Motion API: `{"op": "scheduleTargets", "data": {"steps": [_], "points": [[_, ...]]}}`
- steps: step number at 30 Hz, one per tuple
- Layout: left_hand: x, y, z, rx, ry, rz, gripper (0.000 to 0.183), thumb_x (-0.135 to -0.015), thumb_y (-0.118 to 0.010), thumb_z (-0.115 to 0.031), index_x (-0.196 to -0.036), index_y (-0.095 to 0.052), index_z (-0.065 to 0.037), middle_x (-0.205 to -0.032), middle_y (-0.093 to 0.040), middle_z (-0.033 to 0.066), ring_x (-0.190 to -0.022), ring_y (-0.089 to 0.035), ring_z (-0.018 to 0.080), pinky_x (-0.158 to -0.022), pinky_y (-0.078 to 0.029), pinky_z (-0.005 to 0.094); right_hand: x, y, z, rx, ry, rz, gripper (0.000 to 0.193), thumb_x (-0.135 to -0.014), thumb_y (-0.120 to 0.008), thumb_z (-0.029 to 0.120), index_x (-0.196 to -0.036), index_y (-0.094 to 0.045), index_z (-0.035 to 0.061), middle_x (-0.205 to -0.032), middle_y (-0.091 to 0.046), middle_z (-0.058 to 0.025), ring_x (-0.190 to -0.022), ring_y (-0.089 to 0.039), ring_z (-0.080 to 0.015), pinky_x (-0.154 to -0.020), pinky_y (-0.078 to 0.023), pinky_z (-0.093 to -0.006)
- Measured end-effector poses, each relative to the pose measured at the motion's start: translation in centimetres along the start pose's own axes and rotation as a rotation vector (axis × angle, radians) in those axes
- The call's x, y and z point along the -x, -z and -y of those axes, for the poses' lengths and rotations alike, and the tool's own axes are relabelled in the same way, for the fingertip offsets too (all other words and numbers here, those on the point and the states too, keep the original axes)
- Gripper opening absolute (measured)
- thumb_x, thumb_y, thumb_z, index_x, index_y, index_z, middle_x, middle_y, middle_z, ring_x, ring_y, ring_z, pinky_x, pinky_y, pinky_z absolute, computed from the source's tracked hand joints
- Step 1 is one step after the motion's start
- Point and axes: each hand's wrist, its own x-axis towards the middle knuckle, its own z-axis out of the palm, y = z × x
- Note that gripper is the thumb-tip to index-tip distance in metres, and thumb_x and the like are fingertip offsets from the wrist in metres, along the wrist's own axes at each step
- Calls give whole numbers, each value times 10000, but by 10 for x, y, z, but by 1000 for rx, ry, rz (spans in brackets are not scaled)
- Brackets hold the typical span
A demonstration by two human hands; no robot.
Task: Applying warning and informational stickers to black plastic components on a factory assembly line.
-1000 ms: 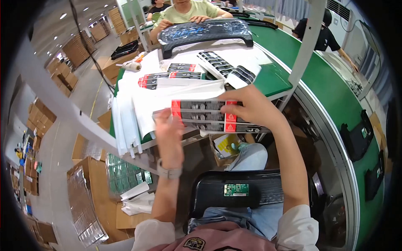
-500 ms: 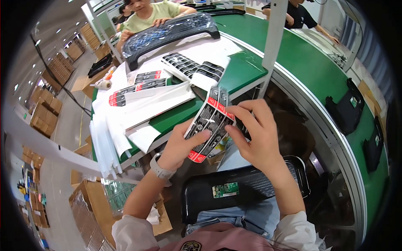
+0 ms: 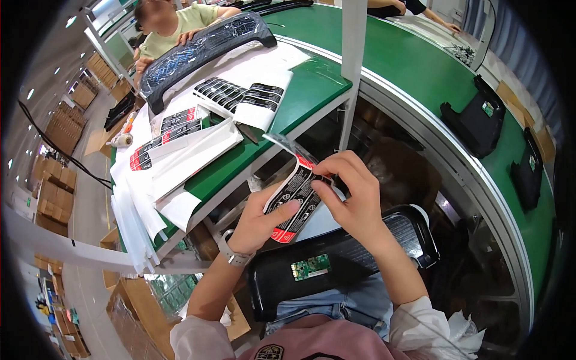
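My left hand (image 3: 253, 221) grips a sheet of black and red labels (image 3: 305, 187) by its lower left side, thumb pressed on the front. At the sheet's upper right edge, the thumb and forefinger of my right hand (image 3: 355, 198) are pinched together on a label. The sheet's top end bends back, showing a glossy clear part. Below both hands, a black plastic housing (image 3: 360, 261) rests across my lap. On it lies a small green circuit board (image 3: 311, 267).
A green table (image 3: 321, 90) ahead carries white paper, more label sheets (image 3: 259, 101) and a film-wrapped black part (image 3: 207, 51), which a co-worker touches. A white post (image 3: 353, 66) stands beside the green conveyor (image 3: 402, 57), where black housings (image 3: 477, 123) lie. An open carton (image 3: 138, 318) sits lower left.
The view has swung right, so the table sits further left. The label sheet's upper part has bent back more, while my right fingers stay at its edge.
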Motion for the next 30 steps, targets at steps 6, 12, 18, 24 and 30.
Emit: {"op": "scheduleTargets", "data": {"steps": [6,12,18,24,30], "points": [[-2,-4,7,42,8,7,474,-943,-653,-152,-1361,-512,23,-1192,-630,59,-1034,-580,96,-913,-465,255,1,8,-6,-39,-20,42,204,-723,-717,-65,-890,-625,7,-886,-595,-97,-783,-617,-229,-685,-505,-299],[-2,-8,14,203,9,-24,528,-927,-640,-79,-1407,-443,25,-1275,-594,99,-1138,-574,155,-991,-452,314,6,8,-11,-28,-15,-7,250,-708,-720,-59,-935,-649,18,-909,-601,-99,-781,-624,-260,-665,-523,-329],[-6,-4,30,283,-62,-7,547,-977,-534,-156,-1448,-344,47,-1346,-544,131,-1203,-560,212,-1039,-429,351,12,3,-24,225,237,-144,269,-666,-778,-11,-915,-686,30,-876,-643,-88,-765,-645,-257,-641,-538,-347],[-12,8,22,479,-11,153,732,-973,-532,-394,-1472,-262,69,-1411,-484,156,-1280,-499,243,-1086,-385,395,18,7,-26,293,373,-86,191,-673,-714,62,-852,-658,31,-875,-630,-80,-782,-645,-257,-655,-545,-350],[-20,18,8,97,48,-118,225,-966,-558,-92,-1145,-618,29,-1163,-659,110,-1049,-628,180,-958,-476,317,23,3,-12,348,592,38,142,-728,-653,121,-847,-628,47,-962,-588,-58,-1015,-600,-249,-932,-479,-456]]}}
